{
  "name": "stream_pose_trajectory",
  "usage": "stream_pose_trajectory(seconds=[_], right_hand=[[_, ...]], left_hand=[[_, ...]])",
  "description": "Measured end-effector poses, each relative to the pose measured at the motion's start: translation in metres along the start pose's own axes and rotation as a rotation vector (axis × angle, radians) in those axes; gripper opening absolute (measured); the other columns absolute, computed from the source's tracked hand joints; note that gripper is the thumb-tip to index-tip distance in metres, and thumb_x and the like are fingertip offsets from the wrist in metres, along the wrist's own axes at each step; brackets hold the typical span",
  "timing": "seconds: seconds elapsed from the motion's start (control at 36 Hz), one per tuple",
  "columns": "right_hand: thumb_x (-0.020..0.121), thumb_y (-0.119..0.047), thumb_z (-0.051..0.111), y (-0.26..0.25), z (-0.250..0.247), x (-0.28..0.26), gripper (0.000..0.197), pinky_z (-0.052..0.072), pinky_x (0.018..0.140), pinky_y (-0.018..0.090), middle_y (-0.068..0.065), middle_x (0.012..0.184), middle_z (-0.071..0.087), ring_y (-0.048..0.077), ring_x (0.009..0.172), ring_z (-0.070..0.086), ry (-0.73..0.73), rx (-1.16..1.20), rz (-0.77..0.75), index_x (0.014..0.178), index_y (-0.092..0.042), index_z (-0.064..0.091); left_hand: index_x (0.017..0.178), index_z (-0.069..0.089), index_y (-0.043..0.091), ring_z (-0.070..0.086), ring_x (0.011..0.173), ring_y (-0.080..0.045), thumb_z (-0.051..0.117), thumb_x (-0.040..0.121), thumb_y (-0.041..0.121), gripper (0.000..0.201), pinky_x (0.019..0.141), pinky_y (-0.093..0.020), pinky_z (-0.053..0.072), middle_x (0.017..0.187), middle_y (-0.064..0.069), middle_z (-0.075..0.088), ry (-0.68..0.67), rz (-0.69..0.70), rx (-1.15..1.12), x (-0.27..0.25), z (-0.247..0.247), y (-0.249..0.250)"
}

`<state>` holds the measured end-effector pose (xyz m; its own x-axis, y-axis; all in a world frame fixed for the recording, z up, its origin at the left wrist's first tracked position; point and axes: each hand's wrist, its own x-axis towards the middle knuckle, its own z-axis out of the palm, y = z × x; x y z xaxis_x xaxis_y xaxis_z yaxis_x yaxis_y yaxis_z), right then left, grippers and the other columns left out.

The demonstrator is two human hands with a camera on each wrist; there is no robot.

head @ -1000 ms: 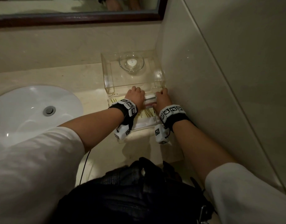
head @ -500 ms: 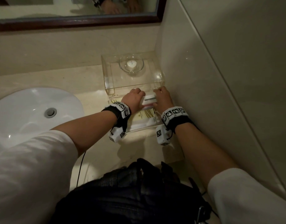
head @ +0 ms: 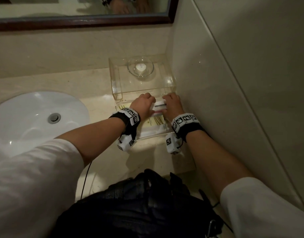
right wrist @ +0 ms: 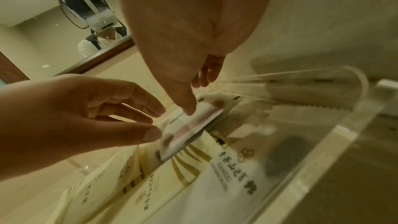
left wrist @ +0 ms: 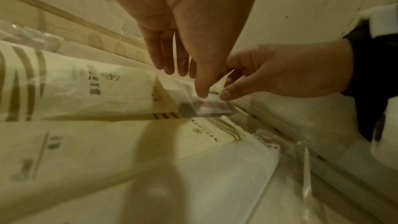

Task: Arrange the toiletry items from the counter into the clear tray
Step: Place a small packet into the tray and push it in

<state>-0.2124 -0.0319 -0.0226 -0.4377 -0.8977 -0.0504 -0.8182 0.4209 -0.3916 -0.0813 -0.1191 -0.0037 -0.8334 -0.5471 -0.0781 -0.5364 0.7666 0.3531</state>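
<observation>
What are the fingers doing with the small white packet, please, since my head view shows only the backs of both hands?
Observer: In the right wrist view, the thumb tip of the right hand presses down on top of the small white packet.
Operator: Thank you. Is the left hand wrapped around it?
Observer: No. The left hand only touches the packet's edge with its thumb tip, and its fingers reach out above the packet.
</observation>
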Motion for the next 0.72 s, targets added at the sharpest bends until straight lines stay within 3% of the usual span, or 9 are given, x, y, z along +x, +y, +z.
stream_pose_trajectory(seconds=[0.17, 0.25, 0.36, 0.47, 0.58, 0.72], right_hand=[[0.08, -0.008, 0.069, -0.008, -0.006, -0.004, 0.036, 0.035, 0.094, 0.025, 0.012, 0.118, 0.051, 0.024, 0.113, 0.045, 0.089, 0.161, -0.029, 0.113, -0.005, 0.057], [0.083, -0.009, 0.066, -0.014, -0.008, -0.006, 0.025, 0.041, 0.088, 0.026, 0.011, 0.112, 0.053, 0.023, 0.102, 0.051, 0.095, 0.233, -0.029, 0.107, -0.004, 0.058], [0.083, -0.009, 0.065, -0.023, -0.007, -0.007, 0.02, 0.047, 0.086, 0.033, 0.01, 0.107, 0.055, 0.023, 0.094, 0.055, 0.093, 0.269, -0.034, 0.102, -0.005, 0.06], [0.084, -0.01, 0.064, -0.033, -0.002, -0.007, 0.015, 0.046, 0.08, 0.027, 0.009, 0.102, 0.057, 0.022, 0.089, 0.057, 0.087, 0.298, -0.039, 0.098, -0.006, 0.062], [0.084, -0.012, 0.063, -0.048, 0.003, -0.01, 0.008, 0.049, 0.078, 0.032, 0.007, 0.096, 0.06, 0.02, 0.084, 0.058, 0.098, 0.32, -0.039, 0.091, -0.007, 0.063], [0.085, -0.012, 0.06, -0.073, 0.007, -0.009, 0.008, 0.044, 0.073, 0.025, 0.009, 0.093, 0.061, 0.017, 0.079, 0.054, 0.069, 0.315, -0.054, 0.088, -0.005, 0.063]], left_hand=[[0.115, 0.06, 0.012, 0.052, 0.11, -0.026, 0.069, 0.08, 0.026, 0.038, 0.094, -0.031, 0.041, 0.115, -0.01, 0.055, 0.057, -0.067, -0.22, -0.001, -0.005, -0.006], [0.11, 0.063, 0.01, 0.057, 0.101, -0.024, 0.069, 0.082, 0.026, 0.033, 0.086, -0.027, 0.042, 0.11, -0.012, 0.059, 0.101, -0.141, -0.331, -0.004, -0.009, -0.008], [0.104, 0.064, 0.009, 0.06, 0.097, -0.024, 0.068, 0.083, 0.027, 0.028, 0.088, -0.035, 0.048, 0.107, -0.011, 0.064, 0.118, -0.223, -0.437, -0.011, -0.016, -0.012], [0.101, 0.065, 0.011, 0.061, 0.098, -0.021, 0.067, 0.084, 0.029, 0.024, 0.087, -0.034, 0.049, 0.107, -0.006, 0.065, 0.146, -0.305, -0.506, -0.021, -0.019, -0.021], [0.101, 0.065, 0.01, 0.061, 0.098, -0.02, 0.066, 0.086, 0.024, 0.021, 0.089, -0.034, 0.051, 0.105, -0.005, 0.066, 0.167, -0.36, -0.588, -0.034, -0.024, -0.03], [0.094, 0.066, 0.013, 0.061, 0.09, -0.013, 0.066, 0.085, 0.021, 0.012, 0.084, -0.027, 0.049, 0.099, -0.001, 0.068, 0.194, -0.424, -0.649, -0.054, -0.028, -0.044]])
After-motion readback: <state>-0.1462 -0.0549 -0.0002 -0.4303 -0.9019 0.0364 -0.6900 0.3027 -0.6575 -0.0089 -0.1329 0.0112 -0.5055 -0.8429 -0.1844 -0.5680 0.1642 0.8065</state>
